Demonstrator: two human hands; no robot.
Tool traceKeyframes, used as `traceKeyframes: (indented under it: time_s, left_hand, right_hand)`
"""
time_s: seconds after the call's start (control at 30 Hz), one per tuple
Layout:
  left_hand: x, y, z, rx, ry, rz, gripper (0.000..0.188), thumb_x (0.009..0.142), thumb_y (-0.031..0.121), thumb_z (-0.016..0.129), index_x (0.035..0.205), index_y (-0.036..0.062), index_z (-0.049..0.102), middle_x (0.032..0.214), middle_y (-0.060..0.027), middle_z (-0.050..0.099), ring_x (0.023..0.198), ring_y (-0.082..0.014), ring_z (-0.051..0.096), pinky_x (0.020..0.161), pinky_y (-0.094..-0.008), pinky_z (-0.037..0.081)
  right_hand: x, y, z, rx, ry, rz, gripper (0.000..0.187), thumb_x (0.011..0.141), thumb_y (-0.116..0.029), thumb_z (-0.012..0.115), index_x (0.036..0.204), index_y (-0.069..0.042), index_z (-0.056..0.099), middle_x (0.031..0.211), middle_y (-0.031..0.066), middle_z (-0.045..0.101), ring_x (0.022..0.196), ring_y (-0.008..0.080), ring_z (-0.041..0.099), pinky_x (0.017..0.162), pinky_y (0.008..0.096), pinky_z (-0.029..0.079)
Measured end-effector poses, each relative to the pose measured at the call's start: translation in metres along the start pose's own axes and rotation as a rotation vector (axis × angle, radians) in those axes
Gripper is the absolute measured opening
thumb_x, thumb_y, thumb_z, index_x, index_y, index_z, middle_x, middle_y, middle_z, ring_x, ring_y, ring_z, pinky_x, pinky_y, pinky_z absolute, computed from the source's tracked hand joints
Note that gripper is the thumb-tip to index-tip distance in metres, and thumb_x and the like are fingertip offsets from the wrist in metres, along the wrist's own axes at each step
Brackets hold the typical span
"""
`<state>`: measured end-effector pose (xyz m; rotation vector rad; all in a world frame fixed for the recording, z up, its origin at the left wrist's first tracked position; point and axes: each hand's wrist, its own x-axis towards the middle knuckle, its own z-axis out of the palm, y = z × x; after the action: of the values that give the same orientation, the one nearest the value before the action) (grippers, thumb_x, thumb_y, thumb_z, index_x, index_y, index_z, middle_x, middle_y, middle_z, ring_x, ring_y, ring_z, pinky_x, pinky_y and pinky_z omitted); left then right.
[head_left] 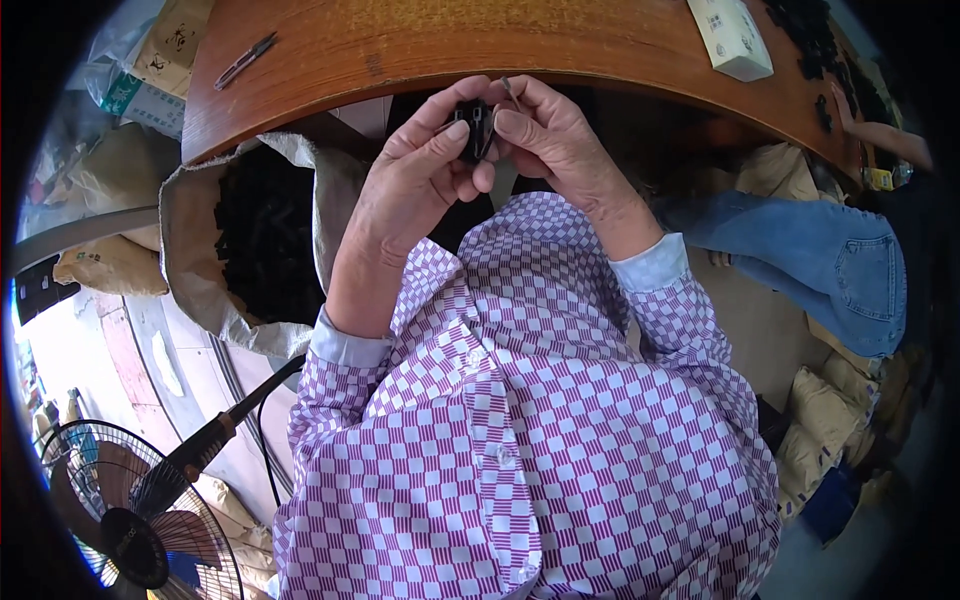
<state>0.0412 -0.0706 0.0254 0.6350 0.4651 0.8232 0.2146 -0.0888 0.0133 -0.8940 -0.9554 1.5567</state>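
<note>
Just off the near edge of the wooden table, my two hands meet in front of my chest. My left hand is closed around a small black plastic-looking part, its thumb pressed on the near side. Thumb and fingers of my right hand are pinched together beside that part, touching or almost touching it. A thin metal-looking piece sticks up from the right fingers; its kind is too small to make out. The fingers hide much of the black part.
A slim tool and a white box-shaped pack lie on the table, with black parts at far right. An open sack of black pieces stands left, a fan lower left. At right is another person in jeans.
</note>
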Motion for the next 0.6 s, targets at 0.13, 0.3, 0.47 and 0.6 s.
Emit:
traceKeyframes:
  time_s: [0.13,0.3,0.47,0.6]
  left_hand:
    - [0.001,0.0,0.005,0.027,-0.08,-0.064,0.037,0.095,0.012,0.05,0.132,0.0063,0.046,0.077,-0.0074,0.061,0.06,-0.0114,0.06,0.05,-0.0186,0.049]
    - [-0.003,0.0,0.006,0.382,-0.046,0.002,0.039,0.093,0.011,0.053,0.132,0.0047,0.047,0.088,-0.0091,0.063,0.073,-0.0136,0.064,0.061,-0.0192,0.049]
    - [-0.008,-0.006,0.001,0.791,0.027,0.153,0.037,0.092,0.0,0.048,0.129,0.0053,0.048,0.084,-0.0042,0.06,0.082,-0.0118,0.064,0.068,-0.0235,0.053]
    - [-0.011,-0.009,0.0,0.792,0.159,0.288,0.037,0.093,0.001,0.048,0.129,0.006,0.049,0.086,-0.0022,0.057,0.08,-0.0088,0.06,0.07,-0.0242,0.053]
  right_hand:
    - [-0.004,-0.008,-0.013,0.07,-0.183,0.106,0.032,0.089,-0.021,0.063,0.115,-0.005,0.057,0.073,-0.0041,0.059,0.055,-0.0008,0.049,0.044,0.012,0.031]
    - [-0.005,-0.013,-0.008,-0.191,-0.063,0.126,0.027,0.088,-0.023,0.065,0.107,-0.005,0.06,0.072,-0.0057,0.057,0.056,-0.0011,0.046,0.046,0.0124,0.032]
    - [0.0,-0.006,0.007,-0.355,-0.004,0.048,0.023,0.089,-0.023,0.064,0.104,-0.006,0.061,0.068,-0.0072,0.052,0.053,-0.0008,0.041,0.045,0.014,0.029]
    - [-0.003,-0.006,0.029,-0.169,0.059,0.01,0.031,0.095,-0.033,0.054,0.108,-0.005,0.06,0.064,-0.0083,0.045,0.052,0.0003,0.036,0.045,0.016,0.026]
